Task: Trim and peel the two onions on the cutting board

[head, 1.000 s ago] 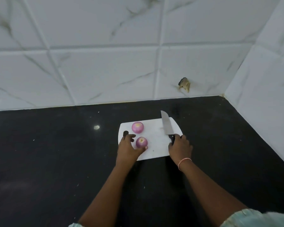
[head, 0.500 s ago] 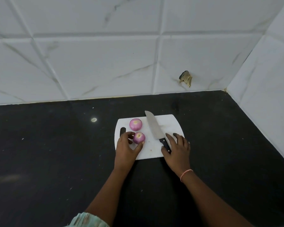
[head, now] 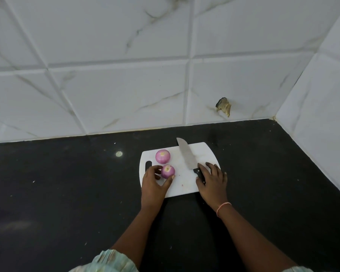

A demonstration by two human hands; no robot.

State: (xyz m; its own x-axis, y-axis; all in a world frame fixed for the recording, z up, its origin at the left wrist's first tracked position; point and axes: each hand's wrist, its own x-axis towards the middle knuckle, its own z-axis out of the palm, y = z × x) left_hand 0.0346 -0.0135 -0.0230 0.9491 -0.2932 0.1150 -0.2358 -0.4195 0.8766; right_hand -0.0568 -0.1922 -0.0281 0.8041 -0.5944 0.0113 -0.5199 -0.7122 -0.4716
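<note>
Two purple onions sit on a white cutting board (head: 184, 185) on the black counter. The far onion (head: 162, 156) stands free near the board's back left. The near onion (head: 167, 171) is held by my left hand (head: 154, 183), with fingers on its left and the thumb at its lower right. A knife (head: 185, 154) with a black handle lies flat on the board, its tip pointing to the back edge. My right hand (head: 212, 179) lies over the handle with the fingers stretched out, covering most of it.
The black counter (head: 67, 193) runs wide to the left and right of the board. White marble tiles (head: 126, 95) close the back, and a side wall (head: 322, 124) meets it at the right corner. A chipped hole (head: 223, 107) marks the back wall.
My right hand has loosened from its grip on the knife handle; the knife now lies flat and more slanted on the board. My left hand has stayed on the near onion.
</note>
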